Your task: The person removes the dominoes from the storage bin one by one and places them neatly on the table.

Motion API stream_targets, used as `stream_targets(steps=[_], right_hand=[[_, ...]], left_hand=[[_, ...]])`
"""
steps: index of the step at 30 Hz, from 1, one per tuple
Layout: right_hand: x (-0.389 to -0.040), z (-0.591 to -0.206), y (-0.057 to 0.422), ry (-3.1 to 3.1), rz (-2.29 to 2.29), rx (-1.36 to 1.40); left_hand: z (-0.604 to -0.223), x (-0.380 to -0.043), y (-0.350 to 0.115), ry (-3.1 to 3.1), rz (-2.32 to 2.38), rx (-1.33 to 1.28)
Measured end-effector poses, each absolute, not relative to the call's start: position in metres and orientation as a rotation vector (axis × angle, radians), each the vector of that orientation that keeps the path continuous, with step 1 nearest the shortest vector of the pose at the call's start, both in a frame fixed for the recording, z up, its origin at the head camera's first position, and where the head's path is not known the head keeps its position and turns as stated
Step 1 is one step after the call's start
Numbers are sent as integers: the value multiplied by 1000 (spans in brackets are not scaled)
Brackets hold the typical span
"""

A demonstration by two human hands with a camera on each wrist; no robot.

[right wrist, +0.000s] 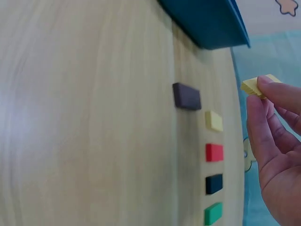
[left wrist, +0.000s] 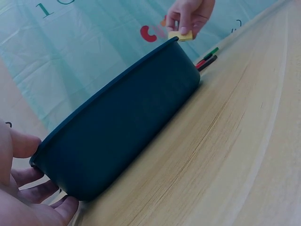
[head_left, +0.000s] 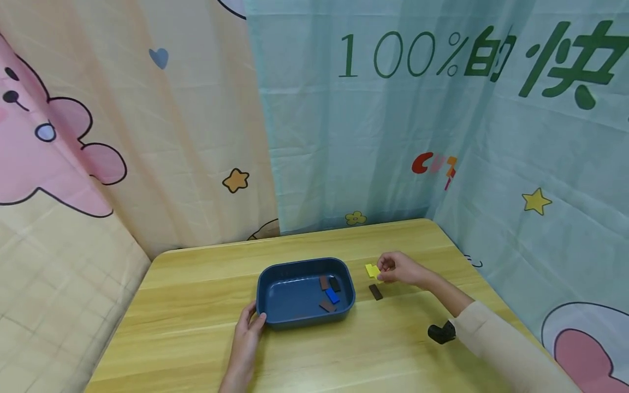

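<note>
With thumb over the rim and fingers along the outer wall, my left hand (head_left: 247, 332) grips the near left corner of a dark blue plastic basin (head_left: 304, 323). Up in the air to the right of the basin, my right hand (head_left: 400, 270) pinches a yellow domino-like block (right wrist: 252, 88) between thumb and fingers. A dark brown block (right wrist: 186, 97) lies on the table below that hand. Beyond it, a yellow block (right wrist: 214, 121), a red block (right wrist: 214, 152), a black block (right wrist: 214, 184) and a green block (right wrist: 213, 213) lie in a row.
Inside the basin, at its right end, are two brown blocks, one marked here as a brown block (head_left: 323, 283), a black block (head_left: 334, 284) and a blue block (head_left: 332, 296). The wooden table (head_left: 196, 295) ends at printed curtains (head_left: 334, 136) behind and at the right.
</note>
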State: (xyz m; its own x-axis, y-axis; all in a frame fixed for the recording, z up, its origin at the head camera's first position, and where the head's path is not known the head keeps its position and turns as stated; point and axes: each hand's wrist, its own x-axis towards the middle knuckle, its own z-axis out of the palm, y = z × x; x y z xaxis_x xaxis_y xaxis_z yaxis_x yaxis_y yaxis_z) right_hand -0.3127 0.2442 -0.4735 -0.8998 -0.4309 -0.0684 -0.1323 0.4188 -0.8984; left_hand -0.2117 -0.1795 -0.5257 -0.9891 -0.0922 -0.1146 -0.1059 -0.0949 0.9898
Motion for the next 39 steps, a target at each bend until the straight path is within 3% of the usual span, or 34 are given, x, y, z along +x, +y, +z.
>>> stream_targets(steps=[20, 39], right_hand=[[-296, -516, 273, 2544, -1324, -184], [-289, -509, 268, 2624, -1219, -105]], left_hand=[[-525, -212, -181, 2138, 2280, -253], [-528, -212, -181, 2115, 2295, -225]])
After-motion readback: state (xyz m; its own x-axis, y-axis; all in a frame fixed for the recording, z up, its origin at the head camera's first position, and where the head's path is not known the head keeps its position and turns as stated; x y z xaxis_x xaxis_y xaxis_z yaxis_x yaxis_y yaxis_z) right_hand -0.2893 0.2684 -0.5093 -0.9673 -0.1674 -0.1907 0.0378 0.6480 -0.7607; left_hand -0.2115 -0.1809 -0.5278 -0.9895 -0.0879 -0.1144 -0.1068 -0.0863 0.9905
